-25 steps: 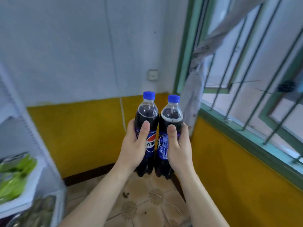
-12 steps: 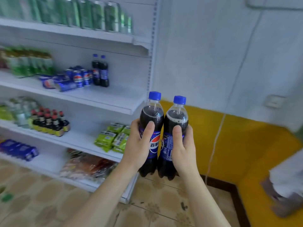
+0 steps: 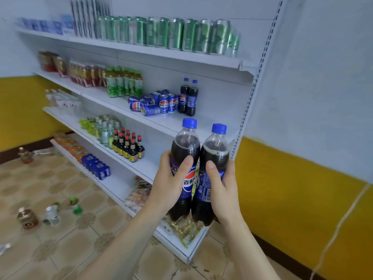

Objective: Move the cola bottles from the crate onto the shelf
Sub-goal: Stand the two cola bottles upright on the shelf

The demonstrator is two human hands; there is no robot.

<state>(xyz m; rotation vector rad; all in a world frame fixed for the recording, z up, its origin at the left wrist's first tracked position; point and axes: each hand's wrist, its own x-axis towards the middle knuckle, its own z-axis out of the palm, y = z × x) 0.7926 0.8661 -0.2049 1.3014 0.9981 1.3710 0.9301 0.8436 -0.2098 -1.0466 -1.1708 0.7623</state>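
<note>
Bottles (image 3: 198, 170) upright, touching (one per grip): left hand (image 3: 168, 185), right hand (image 3: 224, 190), before shelf (image 3: 212, 122).

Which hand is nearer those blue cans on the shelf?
Left. The left hand grips a bottle below and just right of the cans; the right hand grips another bottle farther right.

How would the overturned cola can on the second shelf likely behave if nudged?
The cola can lies on its side, so it would probably roll along the shelf. The upright cans beside it might stop it. It is likely stiff-walled; whether it is full, I cannot tell.
</note>
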